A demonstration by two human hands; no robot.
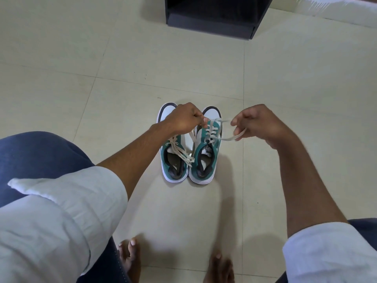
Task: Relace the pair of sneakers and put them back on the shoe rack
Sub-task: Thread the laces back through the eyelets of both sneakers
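Observation:
Two green and white sneakers stand side by side on the tiled floor, toes pointing away from me. The left sneaker point(174, 158) has loose white laces lying across its opening. The right sneaker point(206, 158) has its white lace point(212, 131) threaded through several eyelets. My left hand point(183, 119) pinches one end of that lace above the shoe's toe. My right hand point(259, 123) holds the other end, which loops out to the right of the shoe. Both ends are pulled up and apart.
A dark shoe rack point(214, 21) with an open lower compartment stands on the floor straight ahead, beyond the sneakers. My bare feet point(130, 260) rest on the tiles near the bottom of the view, and my knees flank the frame.

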